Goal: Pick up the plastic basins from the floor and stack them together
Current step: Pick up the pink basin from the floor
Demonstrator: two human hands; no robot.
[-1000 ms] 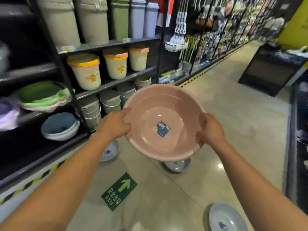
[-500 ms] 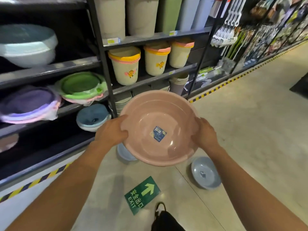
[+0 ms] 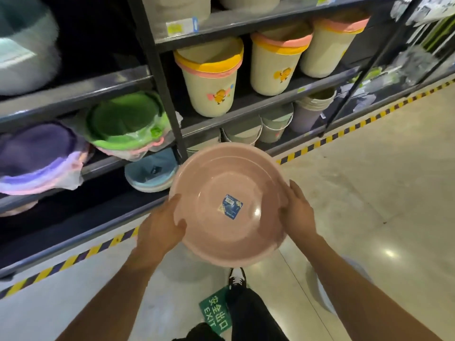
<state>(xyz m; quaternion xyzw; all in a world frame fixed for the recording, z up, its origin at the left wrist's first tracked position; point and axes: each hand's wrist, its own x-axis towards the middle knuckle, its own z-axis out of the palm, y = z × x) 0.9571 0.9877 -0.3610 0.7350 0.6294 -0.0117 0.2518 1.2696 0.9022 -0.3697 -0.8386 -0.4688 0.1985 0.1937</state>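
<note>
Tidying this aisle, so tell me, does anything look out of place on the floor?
Yes: a pale basin lies on the aisle floor, partly hidden behind the right forearm, while both hands hold the pink basin.

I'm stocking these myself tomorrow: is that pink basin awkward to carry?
Probably not. The pink basin looks thin, empty plastic, so likely light. Its glossy surface may be slippery; the left hand and right hand grip opposite rims.

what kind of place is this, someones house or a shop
Most likely a shop's housewares aisle, not a house. Dark metal shelving carries rows of identical cream bins, with a price tag on the shelf edge. The pink basin in the hands bears a product label.
</note>
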